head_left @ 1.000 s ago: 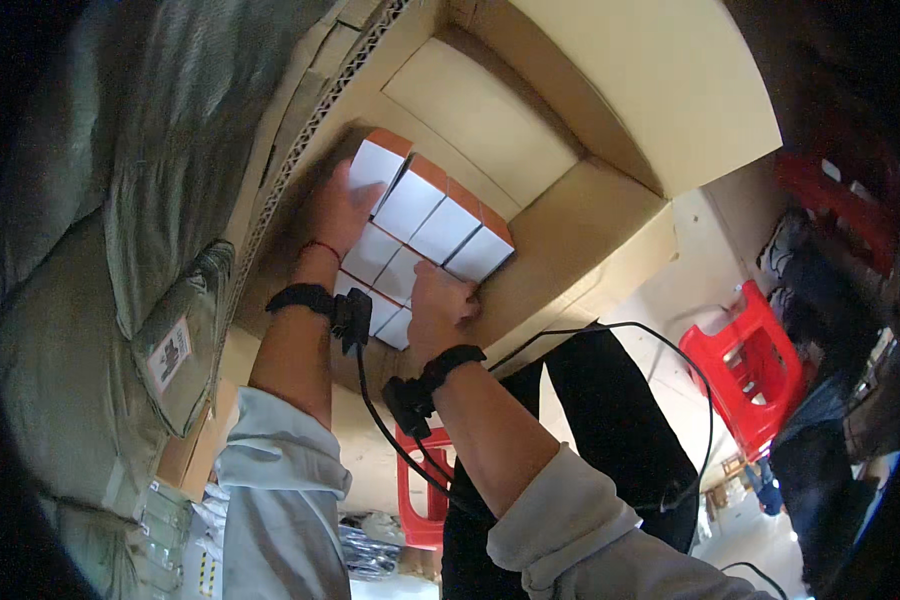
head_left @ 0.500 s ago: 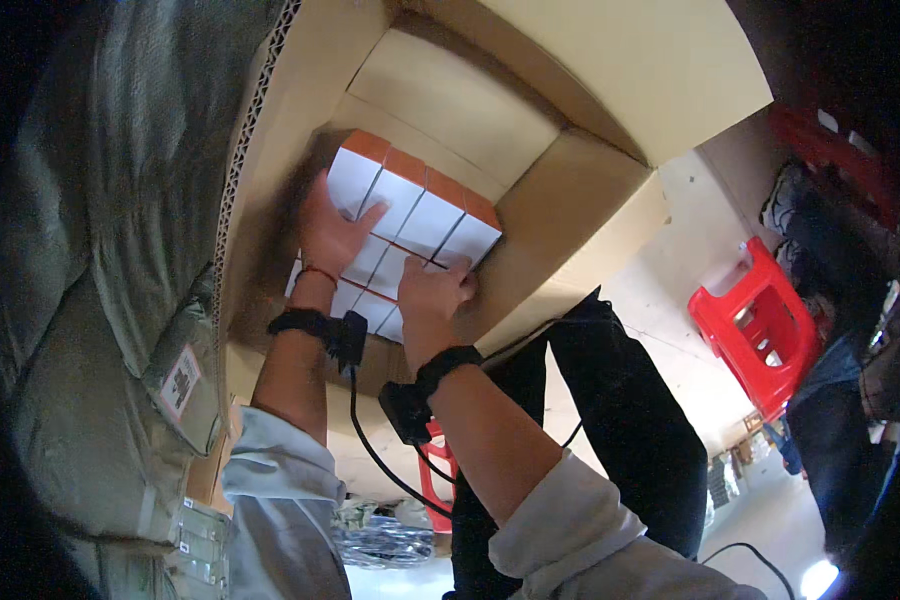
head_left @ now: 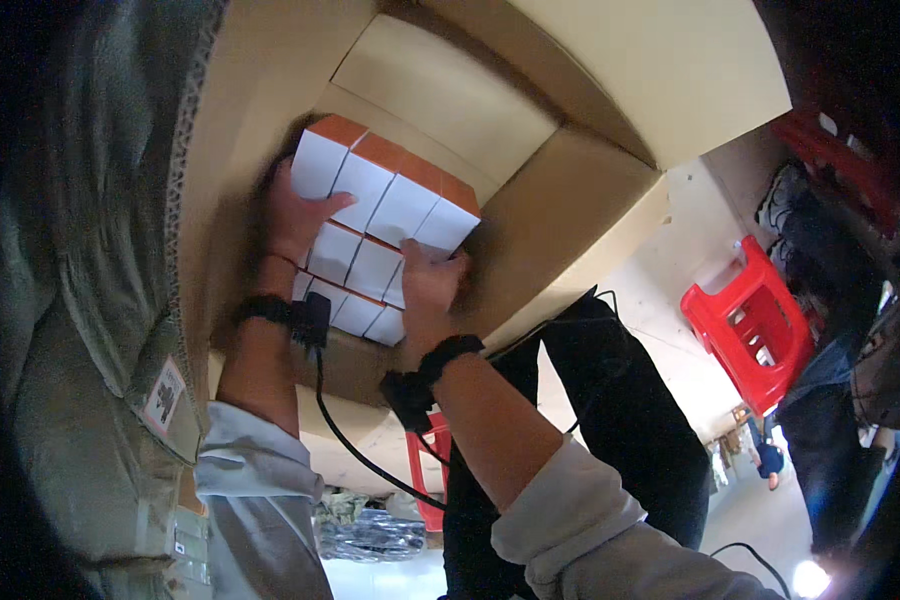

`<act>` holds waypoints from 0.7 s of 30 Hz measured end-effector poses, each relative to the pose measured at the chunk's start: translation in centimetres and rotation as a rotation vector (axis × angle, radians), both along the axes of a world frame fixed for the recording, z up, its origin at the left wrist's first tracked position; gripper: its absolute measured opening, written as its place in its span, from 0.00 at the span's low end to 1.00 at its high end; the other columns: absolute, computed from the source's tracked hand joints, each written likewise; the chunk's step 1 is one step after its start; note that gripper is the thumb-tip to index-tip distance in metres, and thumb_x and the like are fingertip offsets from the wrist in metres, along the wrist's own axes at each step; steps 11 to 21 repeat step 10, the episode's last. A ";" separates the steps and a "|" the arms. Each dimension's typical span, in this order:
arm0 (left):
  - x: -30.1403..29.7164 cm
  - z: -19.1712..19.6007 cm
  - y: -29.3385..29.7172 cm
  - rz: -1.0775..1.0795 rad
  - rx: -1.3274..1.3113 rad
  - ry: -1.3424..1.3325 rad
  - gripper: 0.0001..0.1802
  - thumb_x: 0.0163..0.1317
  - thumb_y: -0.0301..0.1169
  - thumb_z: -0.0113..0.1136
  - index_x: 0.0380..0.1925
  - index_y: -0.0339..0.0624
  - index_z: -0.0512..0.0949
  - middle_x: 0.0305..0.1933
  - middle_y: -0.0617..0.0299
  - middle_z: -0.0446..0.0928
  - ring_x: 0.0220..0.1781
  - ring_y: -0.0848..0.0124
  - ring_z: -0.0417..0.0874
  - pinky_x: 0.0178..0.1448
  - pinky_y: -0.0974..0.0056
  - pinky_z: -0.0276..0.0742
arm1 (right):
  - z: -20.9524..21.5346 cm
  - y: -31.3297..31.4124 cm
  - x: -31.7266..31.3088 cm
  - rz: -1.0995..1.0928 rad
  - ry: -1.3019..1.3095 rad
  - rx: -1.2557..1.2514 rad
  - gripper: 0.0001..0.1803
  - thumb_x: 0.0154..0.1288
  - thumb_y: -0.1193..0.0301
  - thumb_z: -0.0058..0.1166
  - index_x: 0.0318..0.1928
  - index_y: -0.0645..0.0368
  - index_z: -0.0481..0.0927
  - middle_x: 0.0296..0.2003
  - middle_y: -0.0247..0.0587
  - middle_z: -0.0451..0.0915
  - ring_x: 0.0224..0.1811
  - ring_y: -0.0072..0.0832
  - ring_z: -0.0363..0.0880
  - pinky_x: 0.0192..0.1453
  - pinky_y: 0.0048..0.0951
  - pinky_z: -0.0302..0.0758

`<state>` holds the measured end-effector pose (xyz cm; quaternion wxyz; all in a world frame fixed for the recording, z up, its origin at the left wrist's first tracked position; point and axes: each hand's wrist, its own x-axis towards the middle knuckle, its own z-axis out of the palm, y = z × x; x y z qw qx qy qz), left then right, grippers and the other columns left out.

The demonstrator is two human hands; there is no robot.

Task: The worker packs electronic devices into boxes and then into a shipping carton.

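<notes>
Inside a large brown cardboard carton (head_left: 560, 215), small white boxes with orange sides (head_left: 368, 195) are packed together in rows as one block. My left hand (head_left: 295, 215) is pressed against the block's left side, its thumb lying over the white top. Opposite it, my right hand (head_left: 432, 280) grips the right side, with its thumb on the boxes and its other fingers curled down, partly hidden. The block is squeezed between both hands. Each wrist wears a black strap with a small device and cable.
An open carton flap (head_left: 670, 80) sticks out at the upper right. Stacked grey-green wrapped packages (head_left: 110, 290) stand close on the left. A red plastic stool (head_left: 750, 325) is on the floor at right, near another person's dark-clothed legs (head_left: 820, 440). Plastic-wrapped goods (head_left: 370, 535) lie below.
Both hands and the block of boxes have shifted left and slightly toward the far side of the carton. The space between the block and the carton's right wall looks wider.
</notes>
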<state>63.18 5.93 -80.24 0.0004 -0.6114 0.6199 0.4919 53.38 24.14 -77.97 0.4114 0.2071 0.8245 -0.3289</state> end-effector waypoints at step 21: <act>3.4 0.0 -3.9 -0.120 0.436 -0.042 0.43 0.58 0.35 0.77 0.72 0.40 0.69 0.69 0.54 0.76 0.69 0.60 0.78 0.73 0.54 0.73 | -0.4 0.6 -2.8 0.305 -0.567 0.034 0.62 0.60 0.51 0.75 0.81 0.60 0.48 0.79 0.47 0.59 0.80 0.40 0.59 0.80 0.40 0.59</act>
